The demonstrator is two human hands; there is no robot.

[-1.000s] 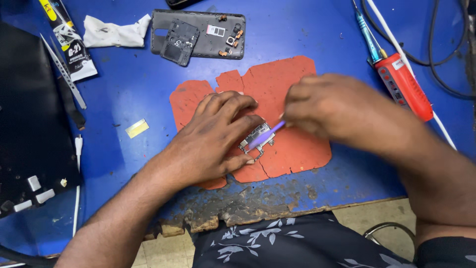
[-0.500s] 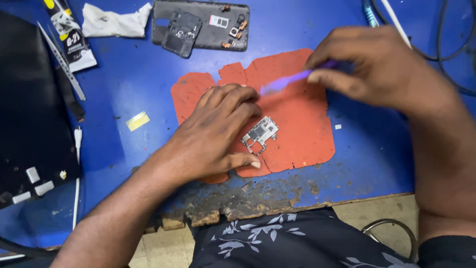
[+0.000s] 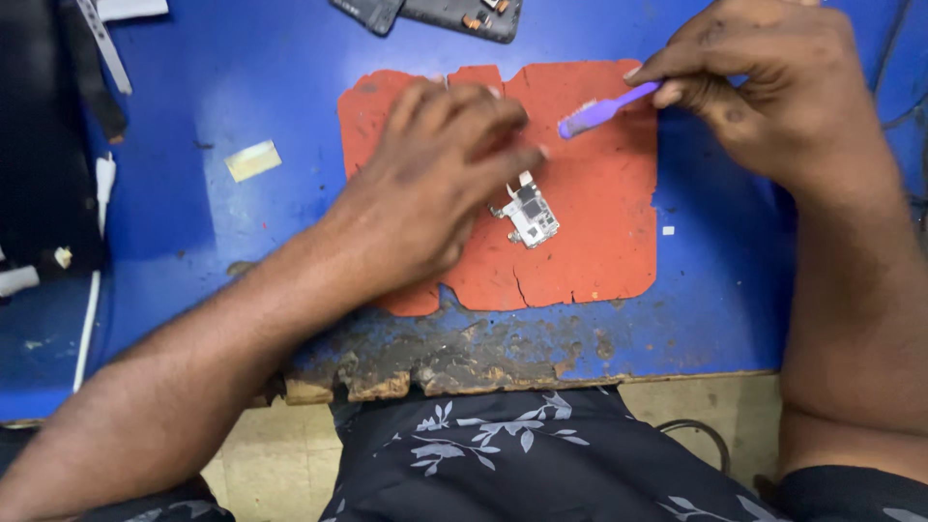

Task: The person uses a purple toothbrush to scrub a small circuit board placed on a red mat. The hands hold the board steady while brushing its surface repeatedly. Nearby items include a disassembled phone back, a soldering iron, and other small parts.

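The left hand [image 3: 435, 184] lies palm down on the orange mat [image 3: 590, 242], its forearm running in from the lower left and its fingers loosely spread and slightly curled, gripping nothing; the fingertips rest just left of the small circuit board [image 3: 530, 215], close to it, though whether they touch it cannot be told. That board lies flat near the middle of the mat, bare mat open to its right and below. The right hand [image 3: 773, 97] is raised over the mat's upper right corner, wrist bent, thumb and fingers pinched shut on the handle of a purple brush [image 3: 601, 112], whose bristled head points left and hangs above the mat, well apart from the board. The mat's lower edge is torn and cracked, and just below it the blue table [image 3: 222, 116] ends in a chipped, worn front edge. Left of the mat lies a small yellow scrap [image 3: 252, 160]; above its top edge sits a dark phone housing [image 3: 464, 14], cut by the frame.
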